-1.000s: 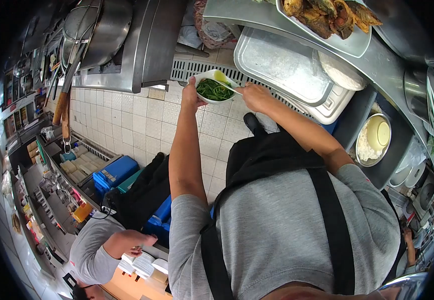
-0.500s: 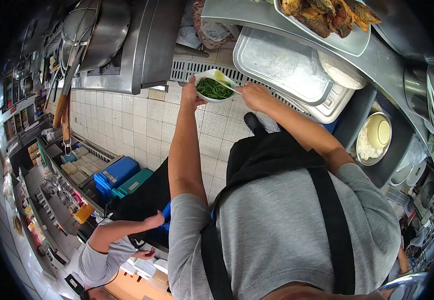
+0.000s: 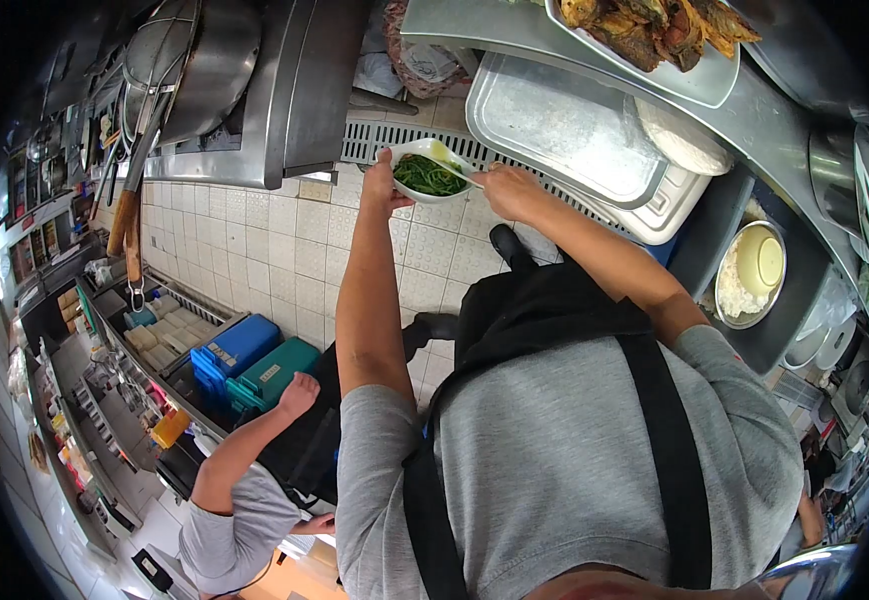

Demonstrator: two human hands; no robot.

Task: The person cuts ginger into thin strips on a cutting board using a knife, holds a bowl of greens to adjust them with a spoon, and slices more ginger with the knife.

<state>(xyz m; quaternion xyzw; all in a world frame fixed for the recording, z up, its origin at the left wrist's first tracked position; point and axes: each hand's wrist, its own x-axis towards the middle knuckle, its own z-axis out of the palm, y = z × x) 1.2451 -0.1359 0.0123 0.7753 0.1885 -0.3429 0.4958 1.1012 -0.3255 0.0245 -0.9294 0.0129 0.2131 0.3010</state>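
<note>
My left hand [image 3: 380, 184] is closed on the left rim of a white bowl [image 3: 435, 198], thumb at the top edge. Dark green cooked leafy vegetables [image 3: 429, 176] lie inside it. My right hand [image 3: 508, 190] pinches the handle of a pale spoon [image 3: 468, 179] at the bowl's right side. The spoon reaches over the rim to the greens; a yellow-green patch shows at the bowl's upper inside, and whether it is the spoon's head I cannot tell. Both hands hold the bowl and spoon above the tiled floor [image 3: 330, 245].
A stove counter [image 3: 305, 90] with woks stands ahead left. At the upper right are a metal tray [image 3: 555, 120], a dish of browned fish pieces [image 3: 655, 35] and a rice bowl [image 3: 750, 275]. A co-worker's arm [image 3: 255, 440] is at lower left, near blue and teal bins [image 3: 280, 372].
The co-worker at lower left has shifted right, with one hand raised nearer the teal bin, which now shows more fully. My hands, the bowl and the spoon stay nearly in place.
</note>
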